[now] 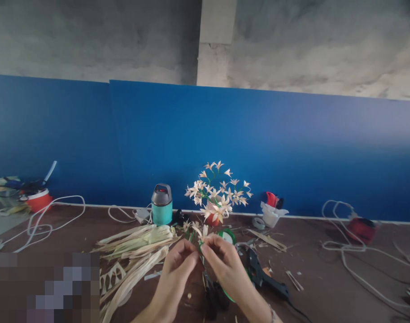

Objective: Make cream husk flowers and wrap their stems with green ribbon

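My right hand (225,264) pinches the base of a small pale flower (202,232), with petals like dried corn husk and a bit of green below them. Just left of it, my left hand (176,273) has thumb and fingers pressed together; what they hold is hidden. Below my hands lie dark-handled scissors (211,291). Behind the flower sits a roll of green tape (227,235), partly covered by my right hand. A black glue gun (263,276) lies right of my right wrist. Dried husks (137,242) are heaped left of my left hand.
A bunch of finished husk flowers (221,193) stands in a pot at the back. Near the blue partition (158,134) are a teal container (162,211), a white cup (270,215) and a grey tape roll (258,223). White cables (346,251) trail across the right side.
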A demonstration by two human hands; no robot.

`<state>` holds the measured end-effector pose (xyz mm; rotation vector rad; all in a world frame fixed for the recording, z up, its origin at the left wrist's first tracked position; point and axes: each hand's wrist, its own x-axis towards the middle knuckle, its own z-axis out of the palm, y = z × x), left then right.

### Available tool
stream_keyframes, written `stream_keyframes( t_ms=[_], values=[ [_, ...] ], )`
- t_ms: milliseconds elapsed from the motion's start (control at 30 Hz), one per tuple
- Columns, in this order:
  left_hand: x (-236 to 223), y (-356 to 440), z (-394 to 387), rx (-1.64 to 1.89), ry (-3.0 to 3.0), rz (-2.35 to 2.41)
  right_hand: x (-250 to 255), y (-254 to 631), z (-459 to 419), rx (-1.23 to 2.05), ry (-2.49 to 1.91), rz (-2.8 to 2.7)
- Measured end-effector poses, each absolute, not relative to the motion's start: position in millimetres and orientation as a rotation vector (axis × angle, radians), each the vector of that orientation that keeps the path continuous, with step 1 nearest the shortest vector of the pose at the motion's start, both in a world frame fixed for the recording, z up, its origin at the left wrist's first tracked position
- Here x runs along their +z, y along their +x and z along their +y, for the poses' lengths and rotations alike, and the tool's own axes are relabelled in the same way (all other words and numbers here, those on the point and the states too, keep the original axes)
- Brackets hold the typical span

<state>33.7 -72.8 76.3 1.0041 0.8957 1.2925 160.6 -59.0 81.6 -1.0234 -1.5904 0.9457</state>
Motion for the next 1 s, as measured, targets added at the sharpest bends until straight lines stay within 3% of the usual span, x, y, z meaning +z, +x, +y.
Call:
stream_keyframes(
  t_ms=[667, 1000],
  values=[
    [73.3, 30.6, -75.7, 1.293, 0.797, 0.844, 82.1, 163.0, -60.8, 1.187, -0.877, -1.455],
    [82.0, 31.0, -78.5, 1.061, 0.636, 0.671, 88.7, 164.0, -62.6, 1.319, -0.783, -1.328]
  ],
)
